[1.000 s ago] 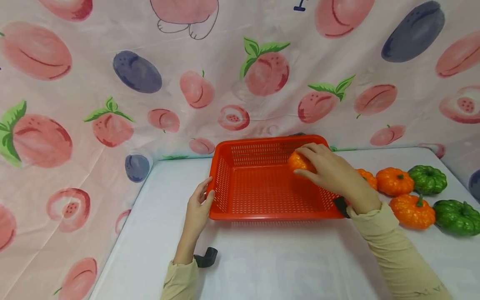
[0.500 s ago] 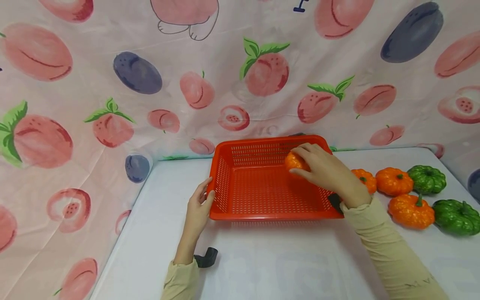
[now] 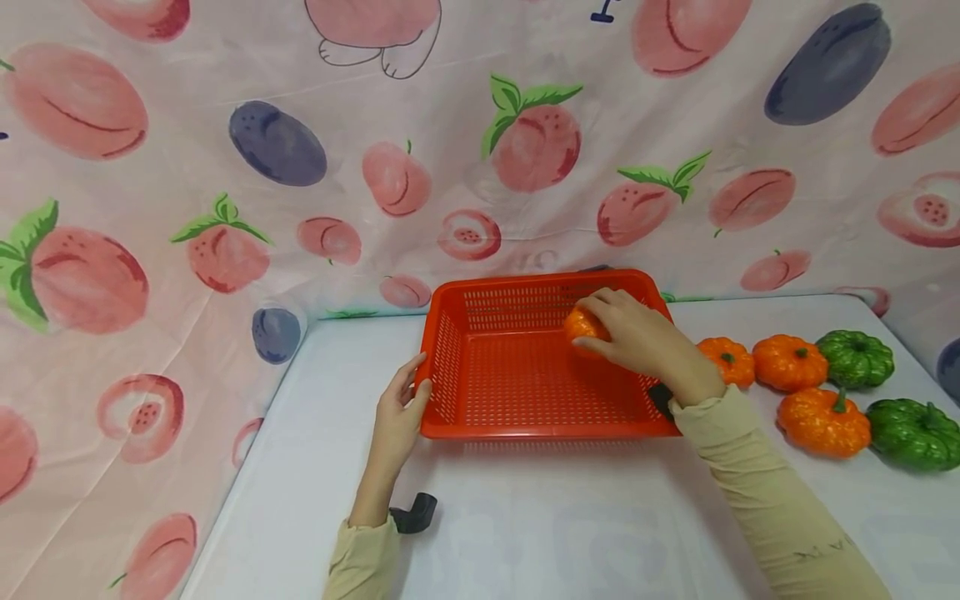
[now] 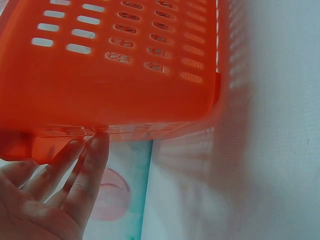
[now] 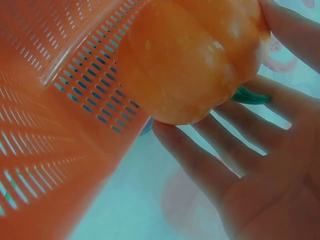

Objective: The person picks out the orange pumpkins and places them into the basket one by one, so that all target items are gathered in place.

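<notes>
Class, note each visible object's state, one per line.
Red basket: upright, left grip on its rim.
Held orange pumpkin: in the right grip, over the basket's floor, contact unclear.
Three other orange pumpkins: on the table, unheld.
Two green pumpkins: on the table, unheld.
Fruit-print cloth: hanging behind the table.

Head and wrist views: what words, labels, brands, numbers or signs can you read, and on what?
None readable.
Right sleeve: small dark marks, too small to read.
Fruit-print backdrop: dark blue mark, cut off at the top edge, unreadable.
White tabletop: faint shapes, too blurred to read.
</notes>
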Available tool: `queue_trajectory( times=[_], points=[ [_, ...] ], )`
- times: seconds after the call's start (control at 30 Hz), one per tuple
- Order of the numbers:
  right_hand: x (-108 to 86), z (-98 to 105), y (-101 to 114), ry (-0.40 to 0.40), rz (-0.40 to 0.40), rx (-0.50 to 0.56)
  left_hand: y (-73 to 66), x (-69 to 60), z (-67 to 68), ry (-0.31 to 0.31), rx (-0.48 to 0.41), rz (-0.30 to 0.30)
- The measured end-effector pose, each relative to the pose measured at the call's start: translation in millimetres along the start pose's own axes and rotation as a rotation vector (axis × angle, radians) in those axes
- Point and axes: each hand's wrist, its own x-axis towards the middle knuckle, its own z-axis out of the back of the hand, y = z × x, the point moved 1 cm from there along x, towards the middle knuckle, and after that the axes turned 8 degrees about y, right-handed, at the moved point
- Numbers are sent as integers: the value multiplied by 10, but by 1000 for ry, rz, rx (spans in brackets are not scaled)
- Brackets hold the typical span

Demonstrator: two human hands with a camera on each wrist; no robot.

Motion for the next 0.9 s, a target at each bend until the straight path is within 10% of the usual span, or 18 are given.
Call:
queue_trajectory(
  times=[0.9],
  points=[
    [205,-162,-80,65,-17,15,-19,-3,-5,-11,32,1]
  ],
)
